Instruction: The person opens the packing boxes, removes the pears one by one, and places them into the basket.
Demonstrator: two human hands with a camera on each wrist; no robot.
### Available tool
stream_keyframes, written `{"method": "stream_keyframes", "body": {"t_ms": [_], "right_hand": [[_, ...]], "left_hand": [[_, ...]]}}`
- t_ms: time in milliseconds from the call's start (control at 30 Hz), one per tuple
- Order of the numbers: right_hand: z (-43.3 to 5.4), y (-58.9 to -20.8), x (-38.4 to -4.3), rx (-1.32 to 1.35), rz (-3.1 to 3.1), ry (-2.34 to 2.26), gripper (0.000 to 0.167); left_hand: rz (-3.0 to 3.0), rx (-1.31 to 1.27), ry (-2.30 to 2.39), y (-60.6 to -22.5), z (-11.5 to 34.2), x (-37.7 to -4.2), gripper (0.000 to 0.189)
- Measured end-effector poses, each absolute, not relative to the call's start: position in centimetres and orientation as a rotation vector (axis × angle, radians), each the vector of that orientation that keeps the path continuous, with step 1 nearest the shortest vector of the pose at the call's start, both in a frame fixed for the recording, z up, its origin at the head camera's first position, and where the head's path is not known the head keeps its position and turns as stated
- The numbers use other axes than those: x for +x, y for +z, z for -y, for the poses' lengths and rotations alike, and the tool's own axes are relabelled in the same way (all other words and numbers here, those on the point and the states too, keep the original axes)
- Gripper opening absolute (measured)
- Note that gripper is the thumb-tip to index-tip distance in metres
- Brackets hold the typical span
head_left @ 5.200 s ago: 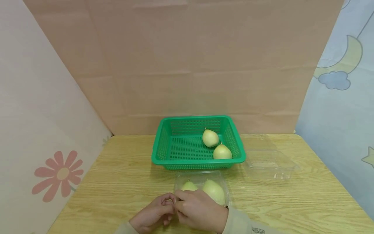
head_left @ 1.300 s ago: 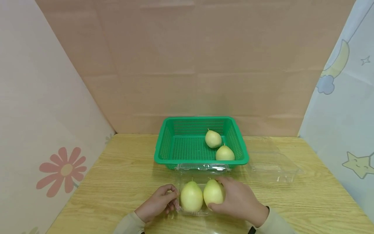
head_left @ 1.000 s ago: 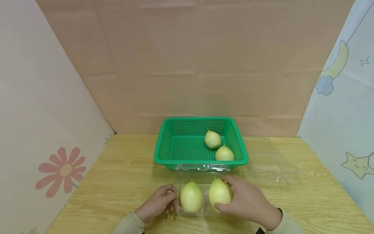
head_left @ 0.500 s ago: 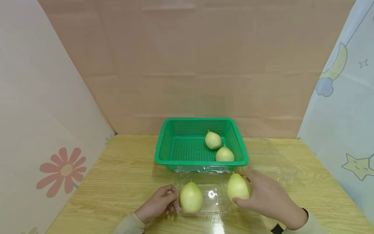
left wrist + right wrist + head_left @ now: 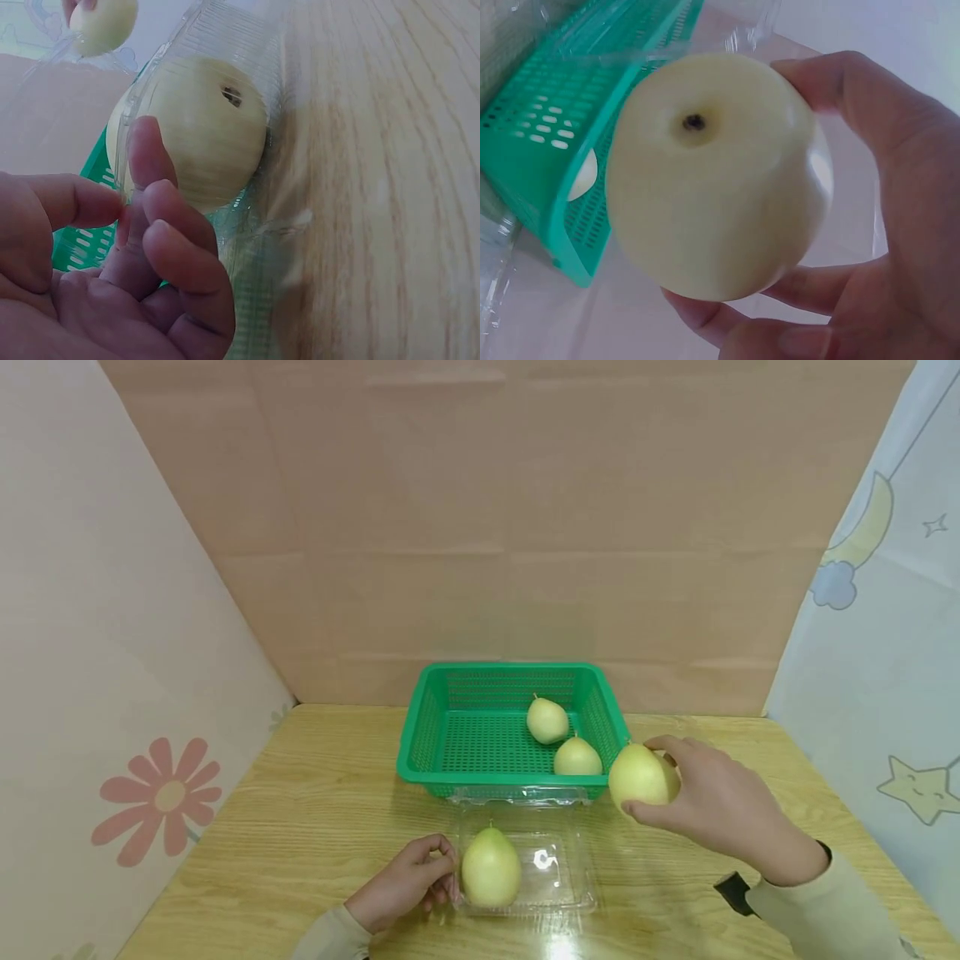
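Note:
My right hand (image 5: pixel 720 793) grips a pale yellow pear (image 5: pixel 641 777) just off the right front corner of a green basket (image 5: pixel 517 778). In the right wrist view that pear (image 5: pixel 720 180) sits between thumb and fingers, its blossom end toward the camera. A clear plastic clamshell box (image 5: pixel 543 881) lies open on the table in front of the basket, with one pear (image 5: pixel 491 868) in its left half. My left hand (image 5: pixel 412 877) pinches the left edge of this box; in the left wrist view the thumb and index finger (image 5: pixel 150 150) meet at its rim.
Two more pears, one farther back (image 5: pixel 547 720) and one nearer (image 5: pixel 577 756), lie in the right part of the basket. Another clear plastic container (image 5: pixel 705 772) stands to the right, partly behind my right hand. A brown wall (image 5: pixel 487 527) closes off the table's back.
My right hand has lifted the right-hand pear out of the clear box and carried it right and up, beside the basket. The box was unfastened earlier. Lately the left hand stays at the box edge.

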State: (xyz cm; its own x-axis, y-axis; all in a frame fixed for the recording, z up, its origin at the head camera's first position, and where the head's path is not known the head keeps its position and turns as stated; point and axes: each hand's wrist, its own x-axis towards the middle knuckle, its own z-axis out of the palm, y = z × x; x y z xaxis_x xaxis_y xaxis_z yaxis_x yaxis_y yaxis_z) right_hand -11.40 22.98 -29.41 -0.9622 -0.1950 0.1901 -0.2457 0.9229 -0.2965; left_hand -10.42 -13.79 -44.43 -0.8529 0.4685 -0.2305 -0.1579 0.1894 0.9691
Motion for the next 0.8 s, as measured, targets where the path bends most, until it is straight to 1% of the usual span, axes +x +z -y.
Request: {"method": "stream_keyframes", "body": {"t_ms": [100,267,367,600,800], "right_hand": [[-22.6,-28.6,-13.1,0.373,2.926,0.518,0.074],[-21.4,-27.8,-16.3,0.465,2.924,0.574,0.063],[-20.4,-27.7,-18.3,0.531,2.91,0.529,0.059],[-17.1,-27.2,-22.6,0.641,3.03,0.417,0.068],[-14.2,-27.9,-26.2,0.794,3.082,0.388,0.071]], "left_hand": [[-1.976,0.298,1.705,-44.5,13.9,-10.5,0.021],[-1.977,0.3,1.7,-44.6,13.9,-10.6,0.021],[-1.979,0.3,1.698,-44.5,13.8,-10.6,0.02],[-1.99,0.298,1.696,-44.6,13.8,-10.6,0.019],[-1.996,0.285,1.691,-44.7,13.9,-10.6,0.018]]}}
